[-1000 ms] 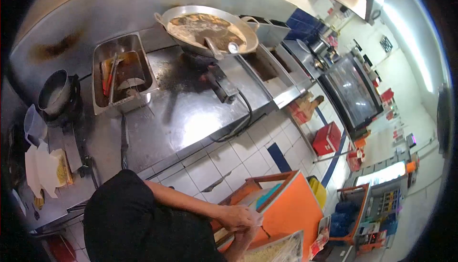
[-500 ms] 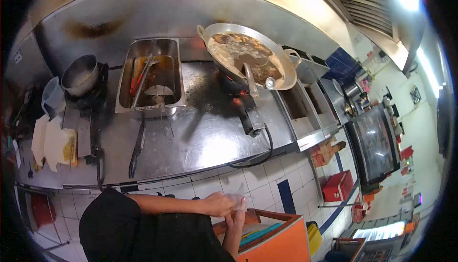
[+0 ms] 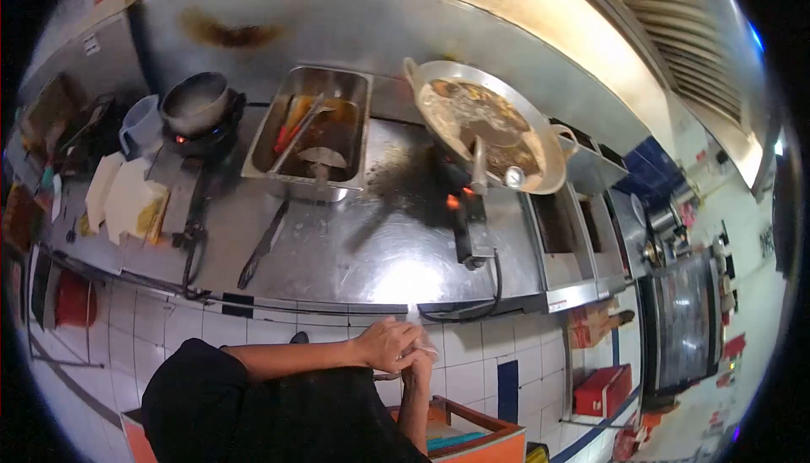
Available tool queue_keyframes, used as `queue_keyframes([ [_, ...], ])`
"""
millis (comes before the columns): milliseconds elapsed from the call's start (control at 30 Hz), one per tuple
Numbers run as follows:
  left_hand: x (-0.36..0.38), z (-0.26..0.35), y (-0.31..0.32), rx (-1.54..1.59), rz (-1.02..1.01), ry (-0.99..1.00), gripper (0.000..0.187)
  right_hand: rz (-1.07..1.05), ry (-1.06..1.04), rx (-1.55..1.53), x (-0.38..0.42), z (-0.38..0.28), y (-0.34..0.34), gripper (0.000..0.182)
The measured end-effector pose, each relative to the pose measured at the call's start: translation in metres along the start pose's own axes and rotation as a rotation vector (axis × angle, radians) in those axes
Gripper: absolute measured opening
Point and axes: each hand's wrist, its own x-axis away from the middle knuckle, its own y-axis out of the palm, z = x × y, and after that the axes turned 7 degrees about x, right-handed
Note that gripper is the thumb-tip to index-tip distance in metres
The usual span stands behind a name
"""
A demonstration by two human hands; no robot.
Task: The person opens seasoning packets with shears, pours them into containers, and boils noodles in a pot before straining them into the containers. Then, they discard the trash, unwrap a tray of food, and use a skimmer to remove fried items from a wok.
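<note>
Down at bottom middle, in front of the counter (image 3: 316, 248), both hands are bunched together around a bit of thin clear plastic (image 3: 413, 314). The left hand (image 3: 388, 344) reaches across with its fingers curled well closed over the plastic, overlapping the right hand (image 3: 418, 357). The right hand comes up from below with its fingers bent; I can't tell how far open it is, or whether it grips the plastic too (tight overlap, plus blur). One end of the plastic sticks out past the fingertips, pointing away from the body toward the counter's front edge, so its long axis seems to run roughly up the view. More of it shows beside the right fingers. The rest is hidden.

Just below the hands is an orange-edged cabinet (image 3: 499, 449). Up on the counter, a long dark utensil (image 3: 265, 244) lies slantwise, with a deep metal pan (image 3: 360, 138) behind it and red-handled tongs (image 3: 283, 137) inside. To the right sits a big wok (image 3: 508, 90) of dark liquid over a flame, with a handle (image 3: 479, 166) leaning over the rim near a round dial (image 3: 515, 177). Far left: a pot (image 3: 196, 107) on a lit burner, and a clear jug (image 3: 143, 126).
</note>
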Motion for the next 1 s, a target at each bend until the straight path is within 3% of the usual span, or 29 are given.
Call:
queue_keyframes([
  [33, 0.004, 0.000, -0.001, -0.015, 0.054, -0.064, 0.022, 0.117, 0.176, -0.107, 0.009, -0.034, 0.038, 0.030],
  [67, 0.007, 0.000, -0.003, -0.025, 0.075, -0.083, 0.022, 0.095, 0.195, -0.097, 0.010, -0.044, 0.049, 0.030],
  [133, 0.011, -0.002, -0.008, -0.110, -0.006, -0.147, 0.017, 0.136, 0.342, -0.379, 0.009, -0.054, 0.063, 0.032],
  [200, 0.027, -0.033, 0.010, -0.178, -0.058, -0.170, 0.014, 0.130, 0.315, -0.408, 0.007, -0.044, 0.063, 0.034],
  [267, 0.030, -0.045, 0.013, -0.244, -0.122, -0.174, 0.011, -0.020, 0.049, 0.255, -0.005, -0.006, 0.034, 0.037],
  [300, 0.029, -0.042, 0.010, -0.222, -0.067, -0.136, 0.010, -0.014, -0.083, 0.754, -0.004, -0.007, 0.035, 0.035],
  [333, 0.029, -0.039, 0.007, -0.196, -0.012, -0.099, 0.009, -0.003, -0.081, 0.753, -0.004, -0.009, 0.036, 0.035],
  [400, 0.024, -0.031, 0.000, -0.196, -0.039, -0.094, 0.011, -0.104, -0.022, 0.311, -0.009, -0.022, 0.053, 0.038],
  [433, 0.022, -0.027, -0.003, -0.198, -0.058, -0.094, 0.013, -0.092, -0.026, 0.311, -0.005, -0.036, 0.067, 0.038],
  [500, 0.021, -0.024, -0.009, -0.181, -0.071, -0.118, 0.016, 0.080, 0.279, -0.353, 0.005, -0.055, 0.090, 0.043],
  [600, 0.027, -0.030, -0.006, -0.168, -0.091, -0.189, 0.020, 0.143, 0.155, -0.319, -0.003, -0.037, 0.084, 0.054],
  [667, 0.029, -0.042, -0.005, -0.176, -0.099, -0.231, 0.022, 0.120, 0.109, -0.456, -0.009, -0.029, 0.082, 0.046],
  [767, 0.029, -0.054, -0.005, -0.169, -0.159, -0.189, 0.022, 0.298, 0.128, -0.227, -0.008, -0.020, 0.079, 0.041],
  [833, 0.036, -0.061, 0.005, -0.247, -0.162, -0.079, 0.018, 0.215, 0.088, 0.462, -0.002, -0.015, 0.071, 0.030],
  [933, 0.033, -0.057, 0.000, -0.247, -0.114, -0.080, 0.012, 0.213, 0.046, 0.290, -0.005, -0.016, 0.077, 0.037],
  [1000, 0.028, -0.051, -0.006, -0.247, -0.061, -0.027, 0.013, 0.331, -0.041, 0.201, -0.005, -0.024, 0.089, 0.038],
])
